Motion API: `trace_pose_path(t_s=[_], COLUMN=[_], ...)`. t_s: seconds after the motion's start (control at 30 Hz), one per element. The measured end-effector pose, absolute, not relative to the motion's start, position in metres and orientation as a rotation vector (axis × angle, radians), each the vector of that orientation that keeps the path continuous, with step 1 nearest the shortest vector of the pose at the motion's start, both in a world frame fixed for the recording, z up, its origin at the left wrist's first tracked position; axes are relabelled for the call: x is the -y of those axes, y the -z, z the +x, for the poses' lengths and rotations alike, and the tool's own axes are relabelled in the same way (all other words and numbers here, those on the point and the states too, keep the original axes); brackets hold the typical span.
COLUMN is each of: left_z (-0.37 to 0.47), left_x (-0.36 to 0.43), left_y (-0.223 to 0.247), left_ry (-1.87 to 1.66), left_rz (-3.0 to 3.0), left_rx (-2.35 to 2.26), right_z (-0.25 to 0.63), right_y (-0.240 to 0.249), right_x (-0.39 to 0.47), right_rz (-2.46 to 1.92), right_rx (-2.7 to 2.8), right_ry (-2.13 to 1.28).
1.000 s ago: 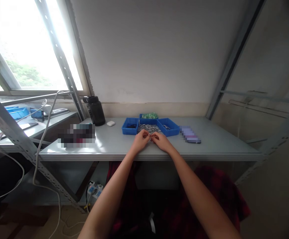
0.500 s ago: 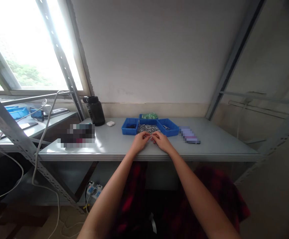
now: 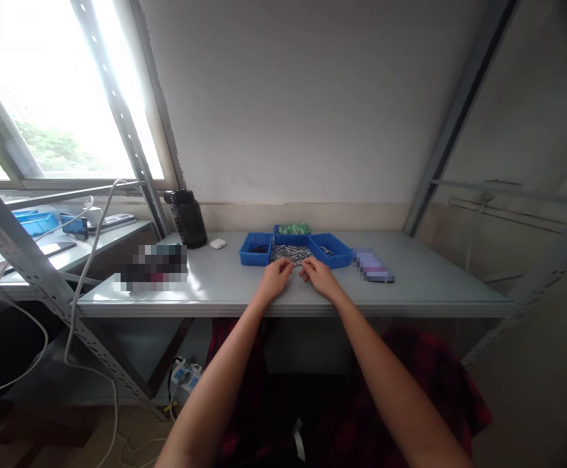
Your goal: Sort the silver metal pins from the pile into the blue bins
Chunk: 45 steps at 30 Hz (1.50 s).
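Observation:
Both hands work close together over the front of a pile of small silvery metal pieces (image 3: 292, 252), possibly screws, on the grey table (image 3: 434, 276). My left hand (image 3: 277, 275) has its fingers pinched; whatever they hold is too small to name. My right hand (image 3: 315, 274) is also pinched, its fingertips a little apart from the left ones, with any small piece in them unclear. Blue bins frame the pile: a left bin (image 3: 256, 259) with dark small parts, a right bin (image 3: 338, 261) with some metal pieces, and a back bin (image 3: 279, 238) holding green material (image 3: 295, 229).
A dark bottle (image 3: 190, 220) and a white earbud case (image 3: 218, 244) stand at the back left. A blurred dark object (image 3: 154, 268) lies at left, a blurred phone-like item (image 3: 374, 265) at right. Metal posts (image 3: 118, 110) and a hanging white cable (image 3: 81, 279) border the left side.
My fingertips have moved slightly apart, where they met half a second ago. The bins and the pile look the same; the view has shifted a little.

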<state>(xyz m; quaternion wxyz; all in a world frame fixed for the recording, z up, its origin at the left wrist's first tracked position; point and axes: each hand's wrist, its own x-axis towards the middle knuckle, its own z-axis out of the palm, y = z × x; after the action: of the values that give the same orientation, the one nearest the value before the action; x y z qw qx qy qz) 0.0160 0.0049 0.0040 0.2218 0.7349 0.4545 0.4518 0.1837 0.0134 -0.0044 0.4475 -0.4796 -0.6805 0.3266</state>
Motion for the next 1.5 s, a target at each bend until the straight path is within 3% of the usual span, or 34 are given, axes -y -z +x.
trace_pose_path(t_s=[0.5, 1.5], left_z=[0.0162, 0.0166], left_x=[-0.0077, -0.0033], left_y=[-0.0027, -0.0066], left_ry=[-1.232, -1.130], left_rz=[2.051, 2.078], left_rx=[-1.170, -1.251], right_z=[0.1845, 0.1835], right_y=[0.0057, 0.0067], right_x=[-0.0097, -0.0110], right_rz=[-1.142, -1.230], right_rx=[1.951, 1.904], right_ry=[-0.676, -0.614])
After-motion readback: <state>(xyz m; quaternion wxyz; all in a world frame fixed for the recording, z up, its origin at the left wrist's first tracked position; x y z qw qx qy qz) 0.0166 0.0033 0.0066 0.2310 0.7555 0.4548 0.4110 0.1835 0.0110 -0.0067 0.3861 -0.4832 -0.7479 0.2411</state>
